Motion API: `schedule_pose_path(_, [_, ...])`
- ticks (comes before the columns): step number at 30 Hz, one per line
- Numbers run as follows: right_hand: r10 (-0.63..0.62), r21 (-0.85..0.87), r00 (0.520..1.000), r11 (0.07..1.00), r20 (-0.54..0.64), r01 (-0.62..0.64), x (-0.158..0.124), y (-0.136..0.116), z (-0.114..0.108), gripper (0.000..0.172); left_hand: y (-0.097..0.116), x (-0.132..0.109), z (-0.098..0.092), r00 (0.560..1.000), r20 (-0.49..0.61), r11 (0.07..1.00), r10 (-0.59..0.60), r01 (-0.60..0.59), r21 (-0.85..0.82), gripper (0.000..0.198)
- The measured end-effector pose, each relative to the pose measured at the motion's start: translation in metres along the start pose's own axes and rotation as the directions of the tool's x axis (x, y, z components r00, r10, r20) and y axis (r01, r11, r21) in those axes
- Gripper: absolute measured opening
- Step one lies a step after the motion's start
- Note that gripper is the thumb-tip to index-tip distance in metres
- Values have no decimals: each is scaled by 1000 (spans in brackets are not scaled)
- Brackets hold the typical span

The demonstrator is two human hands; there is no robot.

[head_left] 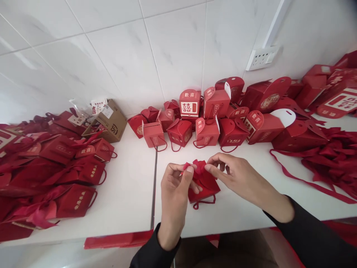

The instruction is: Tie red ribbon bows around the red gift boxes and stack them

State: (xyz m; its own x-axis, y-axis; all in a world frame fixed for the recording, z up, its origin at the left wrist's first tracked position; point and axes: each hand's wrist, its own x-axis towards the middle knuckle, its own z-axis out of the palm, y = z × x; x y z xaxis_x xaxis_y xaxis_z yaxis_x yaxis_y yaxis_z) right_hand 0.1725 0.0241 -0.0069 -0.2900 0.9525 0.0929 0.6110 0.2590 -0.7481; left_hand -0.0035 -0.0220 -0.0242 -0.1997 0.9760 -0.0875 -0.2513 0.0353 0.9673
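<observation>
A small red gift box (209,186) lies on the white table, with a red cord handle looped at its near side. Across its top sits a crimson ribbon (199,168) formed into a bow-like shape. My left hand (176,188) pinches the ribbon's left part between thumb and forefinger, its other fingers resting against the box. From the right, my right hand (238,175) has thumb and forefinger closed at the ribbon's other side. The fingers partly hide the ribbon and the box top.
Several red gift boxes (206,133) stand along the tiled wall. At the left are beribboned boxes (76,201) and a brown carton (113,124). A heap of loose ribbon (338,160) lies at the right, one strand trailing forward. A wall socket (262,58) is above.
</observation>
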Motion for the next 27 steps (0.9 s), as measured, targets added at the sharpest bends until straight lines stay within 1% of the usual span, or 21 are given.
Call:
schedule_pose_path(1, [7,17,1000,1000,5,-7,1,1,1,24,0,-2,-1,997,-30,996,70,-68,53,31])
schedule_pose_path(3, [26,39,1000,999,16,-26,2,2,2,23,-2,-4,-3,976,-75,963,206,-188,196,25])
schedule_pose_path(4, [33,46,999,998,24,-34,3,2,3,23,-3,-5,-4,960,-82,932,268,-237,274,20])
schedule_pose_path(6, [39,61,998,997,40,-42,3,2,4,24,-6,-6,-7,918,-59,843,392,-333,423,7])
schedule_pose_path(7, [46,67,998,997,45,-49,3,2,5,26,-8,-5,-9,885,-33,780,464,-390,490,1])
schedule_pose_path(9, [78,66,995,994,59,-82,3,2,6,31,-11,-5,-11,791,36,622,611,-508,596,13])
schedule_pose_path(10, [99,60,993,993,67,-103,3,1,7,32,-13,-4,-13,743,73,545,666,-550,632,17])
schedule_pose_path(11, [120,51,990,991,74,-124,4,1,8,31,-13,-4,-14,703,106,481,703,-579,658,20])
schedule_pose_path(12, [137,40,987,989,80,-141,4,1,9,30,-14,-3,-15,678,131,436,723,-596,675,21])
schedule_pose_path(13, [149,32,985,988,83,-152,5,1,10,28,-14,-3,-15,671,143,418,728,-598,684,20])
schedule_pose_path(14, [153,28,984,987,87,-156,5,0,11,25,-14,-3,-16,684,138,428,717,-587,687,19])
schedule_pose_path(15, [152,27,984,987,92,-156,5,0,12,23,-13,-3,-16,715,118,466,689,-562,683,17])
schedule_pose_path(16, [146,29,985,988,96,-150,5,0,12,20,-12,-3,-16,763,81,532,641,-518,670,14])
schedule_pose_path(18, [115,32,988,992,105,-119,5,-2,12,16,-9,-2,-16,874,-22,709,485,-378,596,3])
schedule_pose_path(19, [93,31,990,995,106,-96,4,-2,12,15,-8,-1,-16,921,-63,797,385,-297,526,6])
schedule_pose_path(20, [70,25,993,997,99,-72,4,-3,11,15,-6,0,-15,955,-85,871,284,-220,439,13])
schedule_pose_path(21, [46,17,995,999,86,-48,3,-4,11,14,-4,2,-15,978,-83,925,194,-154,348,18])
schedule_pose_path(23, [-19,10,998,1000,61,18,1,-5,9,12,0,4,-13,997,-32,977,68,-60,204,25])
schedule_pose_path(25, [-102,8,994,995,41,102,-2,-6,7,12,2,7,-12,1000,16,990,1,-3,143,29])
schedule_pose_path(27, [-193,5,980,981,40,193,-4,-7,5,13,3,8,-10,999,37,991,-37,32,128,29])
